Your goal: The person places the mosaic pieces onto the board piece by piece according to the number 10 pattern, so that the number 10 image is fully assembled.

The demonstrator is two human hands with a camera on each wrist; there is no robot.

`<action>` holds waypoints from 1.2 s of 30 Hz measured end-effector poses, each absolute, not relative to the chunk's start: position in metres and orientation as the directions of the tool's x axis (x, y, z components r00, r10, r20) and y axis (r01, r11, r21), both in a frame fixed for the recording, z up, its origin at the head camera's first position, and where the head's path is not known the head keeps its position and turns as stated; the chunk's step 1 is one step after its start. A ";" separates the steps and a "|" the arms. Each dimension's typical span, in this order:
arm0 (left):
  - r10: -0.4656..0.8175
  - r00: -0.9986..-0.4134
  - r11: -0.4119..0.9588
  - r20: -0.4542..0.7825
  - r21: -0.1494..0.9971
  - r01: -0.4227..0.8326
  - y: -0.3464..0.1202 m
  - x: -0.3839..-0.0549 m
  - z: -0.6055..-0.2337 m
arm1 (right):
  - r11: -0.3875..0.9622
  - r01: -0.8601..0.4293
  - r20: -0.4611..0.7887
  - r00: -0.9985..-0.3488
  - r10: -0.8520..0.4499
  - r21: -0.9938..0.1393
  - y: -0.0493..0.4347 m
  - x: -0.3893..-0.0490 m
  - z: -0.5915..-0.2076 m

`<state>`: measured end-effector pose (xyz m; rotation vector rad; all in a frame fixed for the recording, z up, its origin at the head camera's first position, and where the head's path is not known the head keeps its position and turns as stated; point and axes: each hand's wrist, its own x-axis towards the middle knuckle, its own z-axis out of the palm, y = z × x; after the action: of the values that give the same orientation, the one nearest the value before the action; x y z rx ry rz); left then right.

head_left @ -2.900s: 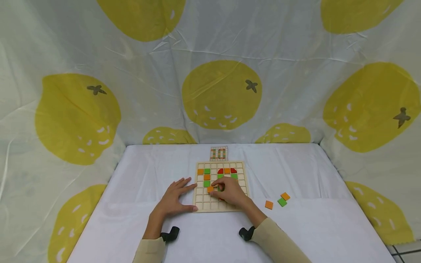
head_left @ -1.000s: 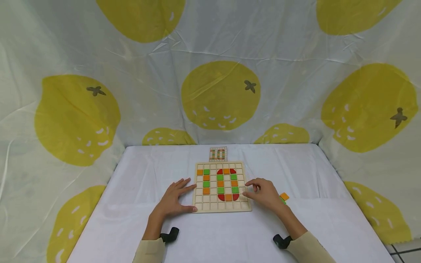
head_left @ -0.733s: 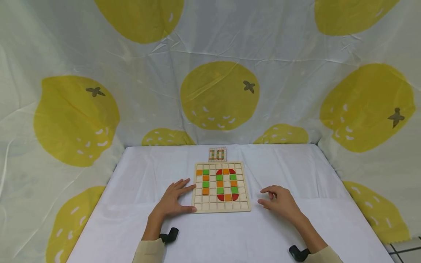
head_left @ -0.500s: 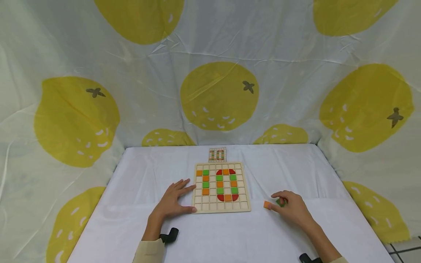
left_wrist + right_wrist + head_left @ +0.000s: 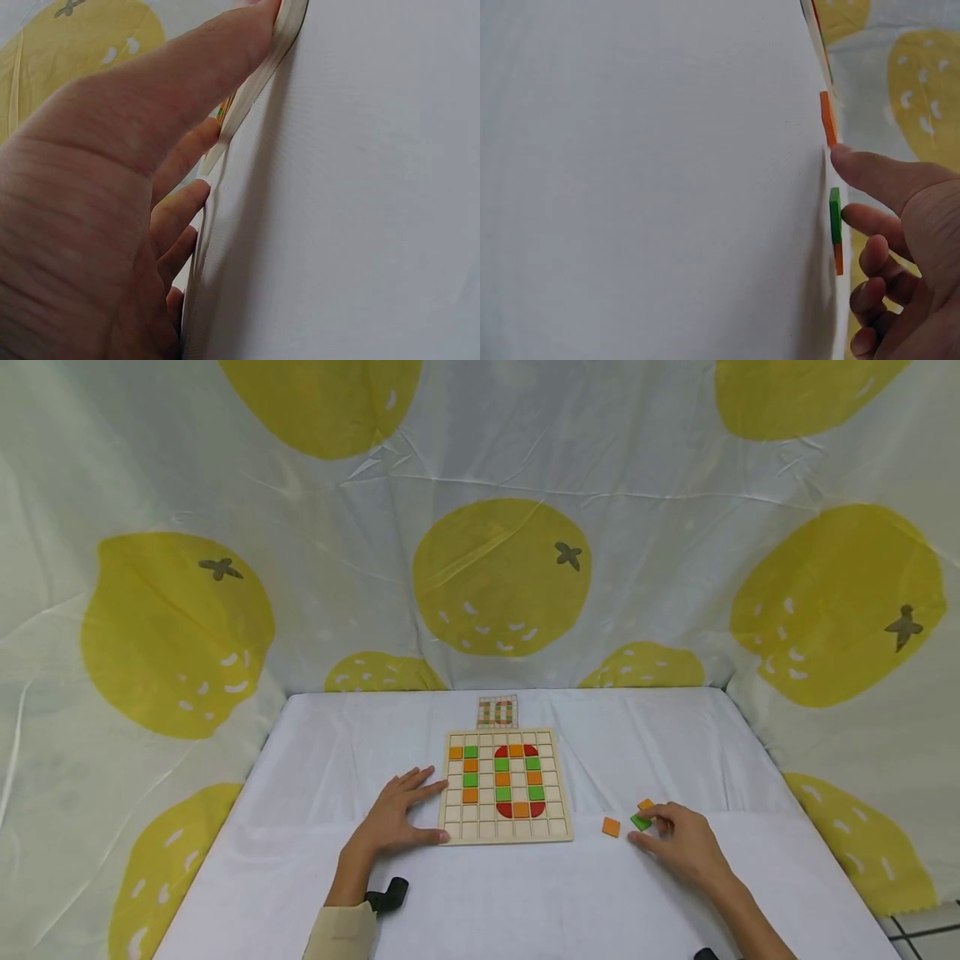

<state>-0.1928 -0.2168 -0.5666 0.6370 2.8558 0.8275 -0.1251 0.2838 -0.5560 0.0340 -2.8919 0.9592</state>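
Note:
A square wooden grid board [image 5: 555, 827] lies flat on the white cloth. Orange, green and red pieces sit in its cells, forming a 1 and a 0. My left hand [image 5: 397, 814] rests at the board's left side, fingers spread, with thumb and fingertips against its edge. To the right of the board, my right hand [image 5: 686, 843] is over the loose tiles. Its index fingertip is at the green tile [image 5: 835, 216], and the thumb is apart from that tile. One orange tile [image 5: 611, 827] lies left of the thumb; another orange tile [image 5: 646, 805] is partly covered behind the green one.
A small printed card [image 5: 497, 712] with a matching coloured pattern lies just behind the board. The white tabletop [image 5: 510, 902] ends at a lemon-print cloth [image 5: 502, 577] hanging at the back and sides.
My right hand placed an orange tile at the foot of the 1, then moved right, off the board, to the loose tiles. The left hand stayed at the board's edge.

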 end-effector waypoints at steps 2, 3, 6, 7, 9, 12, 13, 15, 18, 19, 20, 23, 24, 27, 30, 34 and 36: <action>0.418 -0.908 0.763 0.018 0.535 0.362 -0.217 -0.192 -0.566 | 0.802 -0.053 0.107 -0.994 0.015 -0.596 0.285 -0.124 -0.557; 0.418 -0.908 0.763 0.020 0.535 0.363 -0.217 -0.192 -0.566 | 0.802 -0.054 0.113 -0.993 0.017 -0.595 0.286 -0.124 -0.557; 0.416 -0.909 0.760 0.030 0.537 0.365 -0.217 -0.191 -0.566 | 0.805 -0.050 0.128 -0.991 0.032 -0.591 0.287 -0.123 -0.557; 0.415 -0.909 0.761 0.031 0.536 0.366 -0.216 -0.191 -0.566 | 0.806 -0.045 0.128 -0.991 0.038 -0.590 0.288 -0.123 -0.557; 0.417 -0.908 0.760 0.033 0.536 0.368 -0.216 -0.191 -0.566 | 0.810 -0.028 0.118 -0.992 0.051 -0.586 0.289 -0.124 -0.557; 0.419 -0.908 0.763 0.026 0.532 0.367 -0.216 -0.192 -0.566 | 0.810 0.002 0.093 -0.993 0.070 -0.587 0.290 -0.124 -0.557; 0.420 -0.907 0.763 0.024 0.532 0.367 -0.216 -0.192 -0.566 | 0.808 0.010 0.085 -0.994 0.074 -0.589 0.290 -0.124 -0.557; 0.420 -0.907 0.763 0.021 0.533 0.366 -0.217 -0.193 -0.565 | 0.804 0.015 0.075 -0.994 0.074 -0.594 0.291 -0.125 -0.557; 0.420 -0.908 0.763 0.020 0.533 0.365 -0.216 -0.193 -0.565 | 0.797 0.000 0.081 -0.995 0.062 -0.604 0.291 -0.126 -0.557; 0.417 -0.909 0.764 0.021 0.534 0.363 -0.216 -0.193 -0.565 | 0.794 -0.009 0.087 -0.995 0.055 -0.608 0.291 -0.127 -0.557; 0.415 -0.910 0.765 0.021 0.533 0.361 -0.216 -0.194 -0.565 | 0.791 -0.020 0.093 -0.995 0.047 -0.612 0.290 -0.127 -0.557; 0.413 -0.911 0.767 0.021 0.531 0.360 -0.216 -0.194 -0.565 | 0.781 -0.050 0.116 -0.993 0.030 -0.623 0.288 -0.130 -0.555; 0.413 -0.910 0.767 0.022 0.530 0.361 -0.216 -0.194 -0.565 | 0.777 -0.065 0.126 -0.992 0.019 -0.627 0.286 -0.131 -0.554; 0.412 -0.911 0.769 0.020 0.529 0.360 -0.217 -0.194 -0.564 | 0.766 -0.105 0.152 -0.988 -0.010 -0.635 0.281 -0.137 -0.552; 0.408 -0.913 0.772 0.017 0.528 0.354 -0.217 -0.193 -0.565 | 0.748 -0.141 0.169 -0.985 -0.039 -0.649 0.276 -0.144 -0.549; 0.407 -0.913 0.770 0.017 0.531 0.353 -0.218 -0.193 -0.567 | 0.727 -0.164 0.171 -0.983 -0.066 -0.667 0.266 -0.156 -0.545; 0.407 -0.913 0.770 0.013 0.533 0.351 -0.217 -0.193 -0.567 | 0.718 -0.169 0.161 -0.984 -0.080 -0.675 0.260 -0.162 -0.543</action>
<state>-0.1928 -0.2175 -0.5671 0.6144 2.8577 0.8297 -0.1621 0.2601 -0.5432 0.2030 -2.7993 1.1171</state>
